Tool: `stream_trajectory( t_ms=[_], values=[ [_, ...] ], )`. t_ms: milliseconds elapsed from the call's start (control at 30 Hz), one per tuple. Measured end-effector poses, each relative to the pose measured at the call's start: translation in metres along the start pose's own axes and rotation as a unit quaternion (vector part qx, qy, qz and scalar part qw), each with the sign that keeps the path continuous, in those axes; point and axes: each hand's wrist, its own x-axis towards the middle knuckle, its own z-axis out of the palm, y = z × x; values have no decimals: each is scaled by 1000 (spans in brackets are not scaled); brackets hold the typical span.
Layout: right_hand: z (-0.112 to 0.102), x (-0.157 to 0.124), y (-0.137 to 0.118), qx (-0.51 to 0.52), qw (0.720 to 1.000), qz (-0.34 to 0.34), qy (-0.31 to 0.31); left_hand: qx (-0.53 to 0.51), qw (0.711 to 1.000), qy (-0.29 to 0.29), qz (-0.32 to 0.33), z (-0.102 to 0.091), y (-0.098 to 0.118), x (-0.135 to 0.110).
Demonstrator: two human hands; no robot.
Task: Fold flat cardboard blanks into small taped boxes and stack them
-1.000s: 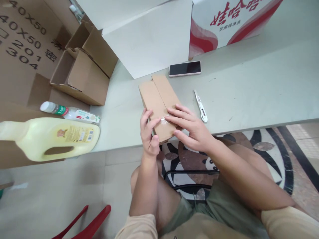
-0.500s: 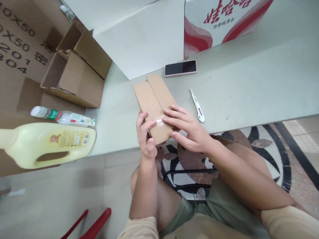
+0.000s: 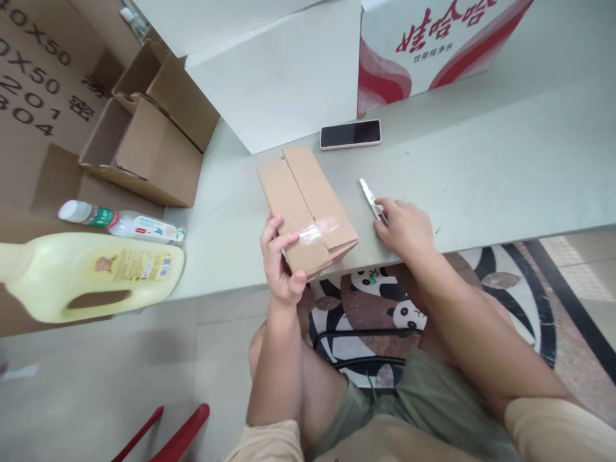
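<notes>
A small brown cardboard box (image 3: 303,199) lies on the pale green table (image 3: 481,160) near its front edge. A strip of clear tape (image 3: 318,230) crosses its two closed flaps. My left hand (image 3: 280,264) grips the near left corner of the box, fingers on top and thumb at the front. My right hand (image 3: 403,226) rests to the right of the box, its fingers closed over the near end of a white utility knife (image 3: 368,192) lying on the table.
A phone (image 3: 350,134) lies behind the box. A white carton (image 3: 279,77) and a red-and-white carton (image 3: 433,45) stand at the back. At left are open cardboard boxes (image 3: 144,128), a water bottle (image 3: 120,222) and a yellow jug (image 3: 91,274). Red chair legs (image 3: 163,436) show below.
My right hand left the taped flaps and moved right onto the utility knife. My left hand stays on the box, which has barely shifted.
</notes>
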Motion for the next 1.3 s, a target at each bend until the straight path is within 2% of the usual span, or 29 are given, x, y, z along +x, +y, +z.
stream_trajectory(
  t_ms=[133, 267, 333, 433, 500, 600, 700, 800, 900, 933, 1000, 1067, 1100, 1300],
  values=[
    [-11, 1, -10, 34, 997, 52, -51, 12, 1000, -2, -11, 0, 1, 0],
    [-16, 4, -16, 203, 973, 89, -62, 28, 999, -4, -20, -1, 0, -1],
    [-13, 4, -18, 325, 941, 73, -60, 34, 999, -2, -25, -2, 0, -2],
    [-8, 2, -20, 465, 885, 16, -16, 37, 999, -1, -26, -2, 0, -2],
    [-9, -1, -22, 523, 852, -22, 3, 38, 999, -1, -26, -2, 1, -1],
    [-16, -6, -27, 584, 807, -82, -2, 37, 999, -1, -27, -1, 1, -1],
    [-26, -14, -35, 610, 782, -123, 29, 22, 1000, -1, -15, -1, 1, -1],
    [-35, -27, -45, 613, 777, -129, 57, 7, 1000, 3, -3, 0, 1, 0],
    [-43, -41, -52, 615, 771, -167, 12, 19, 1000, 1, -5, 0, 2, 0],
    [-46, -45, -53, 598, 779, -185, -11, 23, 1000, 0, -6, 0, 2, 0],
    [-52, -50, -56, 529, 821, -211, -41, 24, 1000, -2, -4, 0, 2, -1],
    [-59, -52, -57, 454, 861, -225, -30, 14, 1000, -3, -1, -1, 2, -1],
    [-62, -52, -58, 430, 873, -230, -16, 10, 1000, -2, -1, -1, 1, -1],
    [-73, -57, -66, 366, 895, -251, 43, 23, 999, -11, 27, -3, -4, -1]
  ],
)
